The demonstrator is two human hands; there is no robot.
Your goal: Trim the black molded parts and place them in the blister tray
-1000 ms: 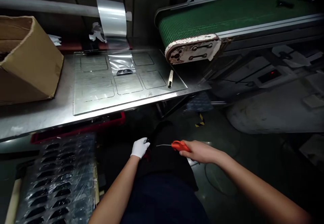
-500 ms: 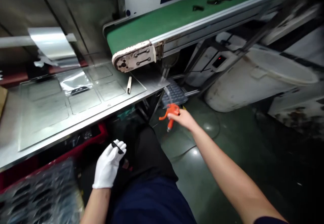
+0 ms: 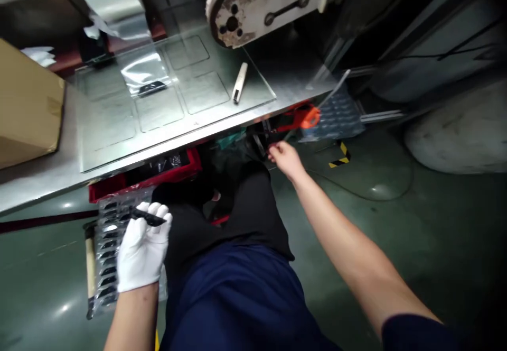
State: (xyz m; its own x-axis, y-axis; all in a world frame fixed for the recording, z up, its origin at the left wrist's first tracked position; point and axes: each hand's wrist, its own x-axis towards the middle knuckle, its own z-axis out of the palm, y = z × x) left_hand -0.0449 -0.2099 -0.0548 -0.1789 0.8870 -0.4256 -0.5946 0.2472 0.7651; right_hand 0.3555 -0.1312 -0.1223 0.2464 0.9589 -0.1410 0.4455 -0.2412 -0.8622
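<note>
My left hand (image 3: 142, 248), in a white glove, pinches a small black curved plastic part (image 3: 148, 217) above my lap at the lower left. My bare right hand (image 3: 285, 159) is just below the bench's front edge, its fingers curled together. Whether anything is between those fingertips is blurred. Above and to the right of them, an orange air blow gun (image 3: 308, 117) hangs by the bench edge, apart from my hand.
On the metal bench (image 3: 222, 123) lie a glass sheet (image 3: 106, 153), a light-handled cutter (image 3: 240, 82) and clear film (image 3: 146, 71). A cardboard box (image 3: 27, 108) stands left, the conveyor end (image 3: 273, 5) overhead. Below are a red bin (image 3: 194, 163) and a tray of black parts (image 3: 106, 250).
The orange blow gun was in my right hand; now it is apart from it at the bench edge. My view has shifted toward the bench. The left hand still holds the black part.
</note>
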